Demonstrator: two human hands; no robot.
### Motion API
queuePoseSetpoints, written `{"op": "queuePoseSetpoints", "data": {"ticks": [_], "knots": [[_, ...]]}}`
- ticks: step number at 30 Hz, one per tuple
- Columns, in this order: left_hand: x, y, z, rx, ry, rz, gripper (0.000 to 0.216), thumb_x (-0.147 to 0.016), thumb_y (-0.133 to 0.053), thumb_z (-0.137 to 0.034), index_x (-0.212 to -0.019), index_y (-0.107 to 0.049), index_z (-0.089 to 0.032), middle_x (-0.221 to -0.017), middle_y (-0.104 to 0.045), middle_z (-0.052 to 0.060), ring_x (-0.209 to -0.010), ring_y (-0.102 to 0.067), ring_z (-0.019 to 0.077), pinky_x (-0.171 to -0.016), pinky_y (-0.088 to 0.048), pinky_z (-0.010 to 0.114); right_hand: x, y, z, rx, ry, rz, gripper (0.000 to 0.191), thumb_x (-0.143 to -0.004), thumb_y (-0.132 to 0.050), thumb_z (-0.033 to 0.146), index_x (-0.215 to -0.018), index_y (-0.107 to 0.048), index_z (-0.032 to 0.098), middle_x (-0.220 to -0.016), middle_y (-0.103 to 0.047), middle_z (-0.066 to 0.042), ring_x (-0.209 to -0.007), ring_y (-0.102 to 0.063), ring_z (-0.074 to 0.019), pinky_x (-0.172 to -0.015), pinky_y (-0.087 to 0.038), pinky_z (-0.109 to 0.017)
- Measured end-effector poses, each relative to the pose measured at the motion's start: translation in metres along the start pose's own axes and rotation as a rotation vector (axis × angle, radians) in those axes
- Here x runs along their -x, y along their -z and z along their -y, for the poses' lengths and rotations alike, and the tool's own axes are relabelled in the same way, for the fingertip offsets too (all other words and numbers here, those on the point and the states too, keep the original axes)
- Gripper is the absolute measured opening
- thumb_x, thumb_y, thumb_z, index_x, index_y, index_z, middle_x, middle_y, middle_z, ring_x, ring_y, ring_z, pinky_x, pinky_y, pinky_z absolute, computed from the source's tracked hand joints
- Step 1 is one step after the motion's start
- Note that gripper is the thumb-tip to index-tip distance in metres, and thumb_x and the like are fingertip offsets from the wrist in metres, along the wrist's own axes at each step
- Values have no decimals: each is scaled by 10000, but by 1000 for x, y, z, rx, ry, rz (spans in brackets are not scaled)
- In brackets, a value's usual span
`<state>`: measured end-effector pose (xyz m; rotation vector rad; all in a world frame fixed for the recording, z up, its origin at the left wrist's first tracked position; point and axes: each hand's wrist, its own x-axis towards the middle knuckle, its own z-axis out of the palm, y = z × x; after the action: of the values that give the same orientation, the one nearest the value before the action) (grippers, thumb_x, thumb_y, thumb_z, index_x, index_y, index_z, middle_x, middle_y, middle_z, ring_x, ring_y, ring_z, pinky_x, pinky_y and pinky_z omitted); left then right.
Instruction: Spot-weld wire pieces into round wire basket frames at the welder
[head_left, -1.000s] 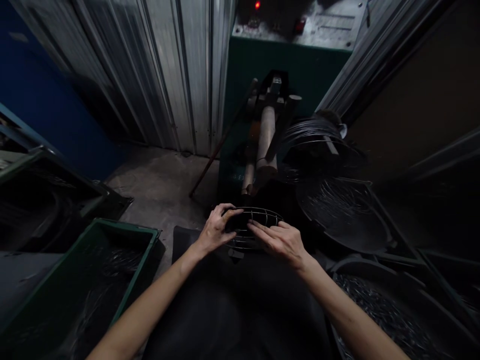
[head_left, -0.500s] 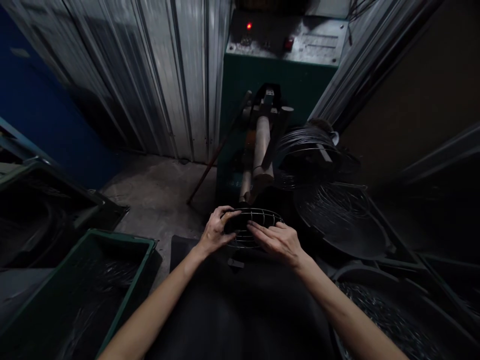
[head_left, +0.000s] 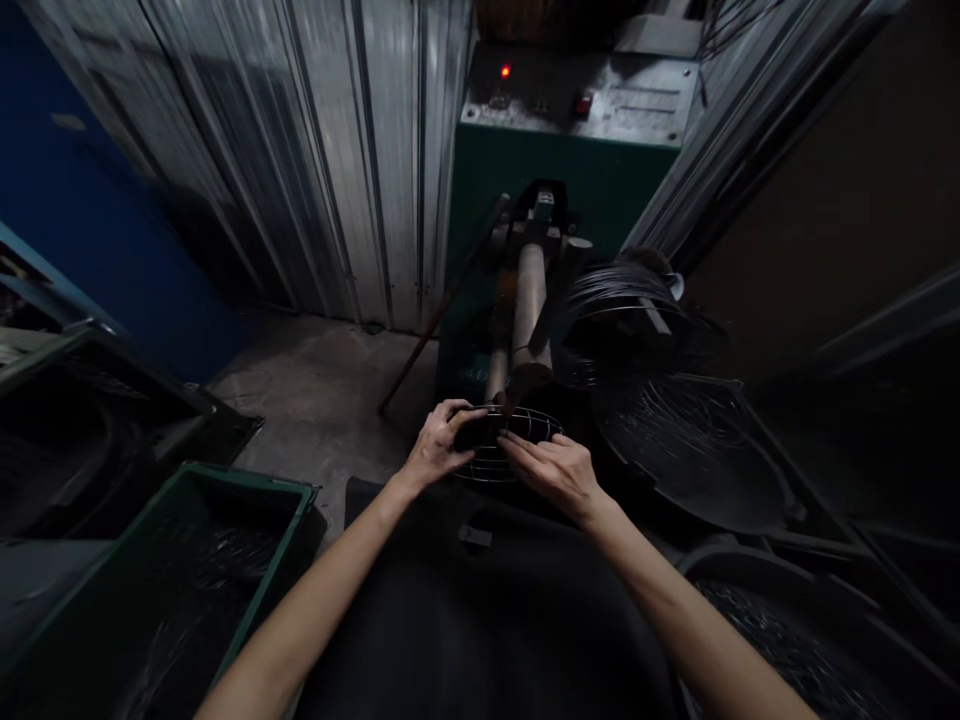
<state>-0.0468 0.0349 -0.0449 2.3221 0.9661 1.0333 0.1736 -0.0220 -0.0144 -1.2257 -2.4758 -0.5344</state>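
Between my two hands is a round wire basket-like frame [head_left: 491,468] of thin, shiny wires. My left hand [head_left: 439,443] grips its left side, thumb and fingers closed around the rim. On the other side my right hand [head_left: 553,470] holds the frame, its fingers reaching inward across the wires. The far rim of the frame lies at the tip of a machine's electrode arms [head_left: 529,310]; whether they touch the wire is too dark to tell. Part of the frame is hidden behind my fingers.
The green machine [head_left: 570,180] carries a panel with a lit red lamp [head_left: 505,71]. A coil of wire [head_left: 619,285] and dark tubs [head_left: 690,500] stand at right. A green crate [head_left: 259,590] holds wire pieces at left. A thin rod [head_left: 409,365] leans by the machine.
The wire frame and both hands have shifted slightly toward the machine, bringing the far rim up to the electrode tip. My view has tilted a little, and both hands keep their hold.
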Motion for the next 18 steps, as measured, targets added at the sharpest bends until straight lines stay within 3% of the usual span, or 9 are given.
{"op": "queuePoseSetpoints", "data": {"ticks": [4,7,10,12,13,15,16,18], "knots": [[11,0,8,43,-68,-42,638,-739,-668,-155,-1313,-419,-279,-1272,-455,85,-1221,-454,249,-1033,-390,457,-5,2,6,-39,-78,109,325,-925,-449,199,-1142,-663,312,-1152,-669,12,-599,-604,-71,-604,-405,-253],[20,-3,19,96,-40,-149,757,-723,-714,-258,-1367,-317,-247,-1308,-411,111,-1242,-435,254,-1038,-391,445,16,17,16,-65,-148,83,363,-922,-458,208,-1226,-602,343,-1232,-620,6,-629,-624,-70,-609,-411,-245],[22,-9,27,120,33,-183,773,-717,-710,-282,-1363,-289,-234,-1183,-492,78,-1100,-534,207,-973,-452,401,84,37,22,-69,-409,-40,375,-908,-498,262,-1273,-566,318,-1200,-648,-24,-783,-671,-116,-639,-436,-233],[21,-12,26,130,56,-217,745,-721,-685,-266,-1349,-285,-231,-1110,-527,53,-1024,-567,182,-939,-476,375,149,47,18,-26,-783,-57,372,-902,-497,317,-1261,-576,254,-1083,-703,-67,-761,-678,-156,-638,-468,-255],[21,-13,24,134,60,-251,732,-718,-678,-262,-1338,-290,-226,-1096,-532,50,-1011,-575,179,-924,-486,365,183,51,15,44,-1015,4,363,-903,-487,338,-1228,-595,216,-989,-725,-88,-700,-675,-177,-607,-478,-275],[25,-14,17,132,63,-312,685,-707,-677,-269,-1296,-333,-216,-1092,-532,52,-988,-590,180,-891,-506,349,244,55,12,111,-1313,384,342,-895,-481,339,-1137,-636,153,-823,-726,-117,-644,-668,-225,-549,-486,-313],[29,-15,12,121,62,-333,651,-699,-686,-282,-1262,-368,-213,-1085,-530,52,-965,-599,181,-872,-516,346,268,57,14,76,-1358,587,318,-886,-500,319,-1109,-644,145,-821,-721,-120,-671,-673,-233,-555,-493,-314],[38,-15,5,81,56,-333,579,-677,-709,-321,-1176,-439,-209,-1074,-525,50,-934,-609,193,-856,-523,370,303,55,26,-14,-1382,785,230,-820,-617,271,-1018,-671,169,-888,-714,-95,-777,-674,-208,-641,-511,-283]]}}
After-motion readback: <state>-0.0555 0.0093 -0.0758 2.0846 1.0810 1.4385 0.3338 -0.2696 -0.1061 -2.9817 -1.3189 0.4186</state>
